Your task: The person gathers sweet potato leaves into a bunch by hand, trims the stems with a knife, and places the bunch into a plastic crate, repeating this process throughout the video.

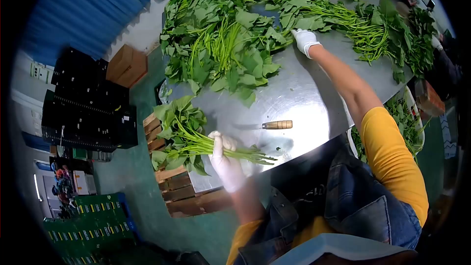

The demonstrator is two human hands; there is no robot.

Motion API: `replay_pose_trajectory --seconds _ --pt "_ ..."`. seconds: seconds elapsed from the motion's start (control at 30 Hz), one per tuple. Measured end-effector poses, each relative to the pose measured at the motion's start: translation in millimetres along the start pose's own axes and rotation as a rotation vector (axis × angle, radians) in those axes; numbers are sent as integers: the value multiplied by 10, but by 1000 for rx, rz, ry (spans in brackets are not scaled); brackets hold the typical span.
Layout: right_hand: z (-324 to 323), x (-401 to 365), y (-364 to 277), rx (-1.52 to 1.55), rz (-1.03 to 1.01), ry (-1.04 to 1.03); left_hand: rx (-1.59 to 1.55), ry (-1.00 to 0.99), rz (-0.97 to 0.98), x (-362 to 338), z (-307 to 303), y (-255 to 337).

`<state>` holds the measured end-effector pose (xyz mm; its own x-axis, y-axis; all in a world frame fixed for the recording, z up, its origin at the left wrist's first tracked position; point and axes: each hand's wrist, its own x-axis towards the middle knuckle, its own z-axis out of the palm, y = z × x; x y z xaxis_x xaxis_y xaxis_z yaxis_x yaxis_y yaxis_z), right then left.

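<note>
My left hand (224,161), in a white glove, is clenched around the stalks of a bunch of greens (182,135). I hold the bunch at the near left edge of the metal table (304,98). Its leaves fan out to the left past the table edge, and the stalk ends point right over the bare metal.

My right hand (304,40), also gloved, is stretched out to the far side of the table. It sits at the edge of the big heap of greens (221,34), touching the stalks there. I cannot tell whether its fingers are closed on any of them.

A second heap of greens (375,29) lies to the right of that hand, along the far right of the table. Between my 2 hands, a knife (274,125) with a wooden handle lies flat on the bare metal, handle to the right, apart from both hands.

Below the near left table edge, under the bunch, is a wooden pallet (172,186). Further left, black crates (83,103) are stacked on the floor, with a cardboard box (127,64) just beyond them. Green crates (93,221) stand at the near left.
</note>
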<state>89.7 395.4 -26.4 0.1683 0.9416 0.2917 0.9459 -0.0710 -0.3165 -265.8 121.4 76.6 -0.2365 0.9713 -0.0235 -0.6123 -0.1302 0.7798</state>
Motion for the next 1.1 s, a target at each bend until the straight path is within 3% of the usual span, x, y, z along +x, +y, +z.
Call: replay_pose_trajectory --seconds 0.03,0.1,0.13,0.2,0.23,0.37,0.43,0.5,0.57,0.67,0.83,0.9,0.97,1.0,1.1 --pt "-24 18 54 -38 -4 16 27 4 -1 -3 9 5" --pt "-9 -24 189 -322 -110 -220 -7 -20 -4 2 -67 -10" --pt "-51 -155 206 -163 -100 -66 -6 -3 -3 4 -89 -18" --pt "-272 -417 243 -187 -194 -298 -22 21 -15 -22 -70 -6" --pt "-720 -674 28 -222 -303 -426 -26 22 -18 -22 -80 -15" --pt "-1110 -1082 113 -108 -243 -482 -61 42 -43 12 -54 -48" --pt "-1438 -1220 140 183 -69 -692 -47 46 -56 20 -21 -59" --pt "-1848 -1340 176 624 -17 -811 -68 66 -80 40 -1 -96" --pt "-2138 -1499 231 835 32 -684 -75 11 -75 54 51 -148" --pt "-2269 -1698 309 895 133 -572 -128 40 -159 36 311 -192" --pt "-1873 -2011 181 1194 302 -394 -31 -32 -201 53 615 -308" --pt "-1754 -2131 47 1038 256 -306 58 -70 -236 65 707 -332" --pt "-1467 -2214 43 500 30 31 90 -78 -236 50 769 -324" --pt "-1425 -2247 -20 595 130 8 116 -83 -251 63 779 -332" --pt "-1324 -2289 -49 718 100 59 169 -78 -271 69 849 -374"
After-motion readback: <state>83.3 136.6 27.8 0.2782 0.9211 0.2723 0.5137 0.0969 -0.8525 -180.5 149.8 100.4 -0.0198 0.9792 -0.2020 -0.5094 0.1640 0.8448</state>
